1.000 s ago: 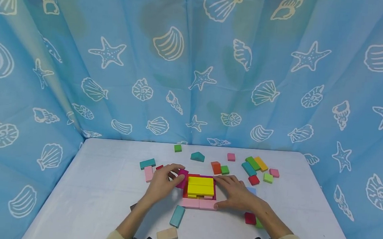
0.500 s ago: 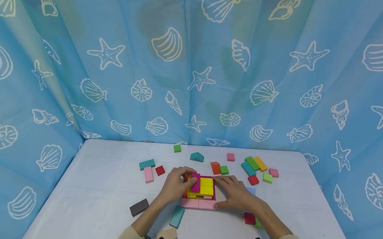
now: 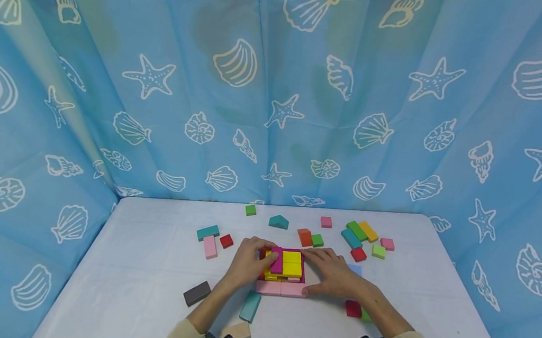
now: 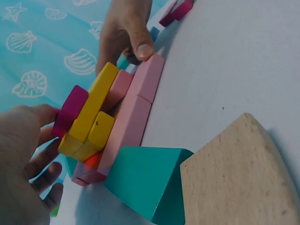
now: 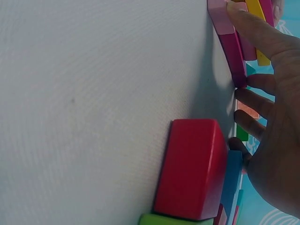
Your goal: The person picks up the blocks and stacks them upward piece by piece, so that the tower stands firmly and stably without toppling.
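- The left hand [image 3: 248,260] pinches a magenta block [image 3: 276,262] between thumb and fingers.
- That magenta block lies on top of a low block structure, across the left part of two yellow slabs [image 3: 293,265] set side by side.
- The right hand [image 3: 334,274] is relaxed in its grip, fingers extended along the structure's right side.
- Its thumb touches the right end of two pink blocks [image 3: 268,287], which form the near edge; its index fingertip meets the far end of a purple side block [image 5: 233,60].
- Just in front of the structure, a teal block [image 3: 250,306] lies on the white table [image 3: 113,294], a plain wooden block [image 3: 237,332] near it.
- A dark grey block [image 3: 196,293] lies to the left, beside the left forearm.
- By the right forearm, a red block [image 3: 353,308] sits against a green block [image 3: 366,315].
- Beyond the structure, a teal wedge [image 3: 278,221] lies toward the table's far edge.
- A blue curtain [image 3: 304,113] printed with shells and starfish hangs behind.
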Available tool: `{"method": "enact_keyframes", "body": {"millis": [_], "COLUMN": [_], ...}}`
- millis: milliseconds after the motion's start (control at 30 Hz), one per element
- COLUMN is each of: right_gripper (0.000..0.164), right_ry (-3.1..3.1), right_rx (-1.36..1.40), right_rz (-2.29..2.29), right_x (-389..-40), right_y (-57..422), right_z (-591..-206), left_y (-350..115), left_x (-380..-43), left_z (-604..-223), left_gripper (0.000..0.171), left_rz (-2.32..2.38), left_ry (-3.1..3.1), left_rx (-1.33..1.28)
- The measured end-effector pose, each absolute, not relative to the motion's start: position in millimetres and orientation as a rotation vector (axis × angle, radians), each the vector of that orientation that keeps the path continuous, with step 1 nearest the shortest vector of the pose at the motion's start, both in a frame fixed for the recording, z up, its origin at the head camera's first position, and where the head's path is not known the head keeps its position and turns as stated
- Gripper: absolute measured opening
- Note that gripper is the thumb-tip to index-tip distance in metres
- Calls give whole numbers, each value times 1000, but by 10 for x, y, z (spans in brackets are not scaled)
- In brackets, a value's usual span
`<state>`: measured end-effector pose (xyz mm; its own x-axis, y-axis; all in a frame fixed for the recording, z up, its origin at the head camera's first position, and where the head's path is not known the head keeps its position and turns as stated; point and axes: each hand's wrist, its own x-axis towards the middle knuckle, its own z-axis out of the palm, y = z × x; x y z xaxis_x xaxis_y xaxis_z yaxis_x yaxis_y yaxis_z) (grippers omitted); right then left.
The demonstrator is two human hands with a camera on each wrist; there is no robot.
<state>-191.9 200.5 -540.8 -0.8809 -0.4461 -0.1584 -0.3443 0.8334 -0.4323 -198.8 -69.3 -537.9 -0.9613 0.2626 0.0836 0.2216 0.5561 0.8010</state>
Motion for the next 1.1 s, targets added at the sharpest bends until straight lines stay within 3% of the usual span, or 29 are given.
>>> {"method": "enact_keyframes", "body": {"millis": [600,967,1100], "right_gripper": [107,108,109], "right_ry": [2759,2753,2752], "right_rx": [-589,-577,-585], "right_rz": [-578,-578,-580], "right_x": [-1914,-1905,-1908], "right_y": [2004,1995,1999], "right_z": [-5423,-5415,-5417], "left_y": [-750,-1332,-1544], "left_x": [-2000,-2057,-2019], "left_z": [-5355,-5421,-5481], "left_gripper": [31,17,20], "left_rz": [1391,1368,1200], "left_ry": [2768,3098,3310], "left_rx": [405,151,3]}}
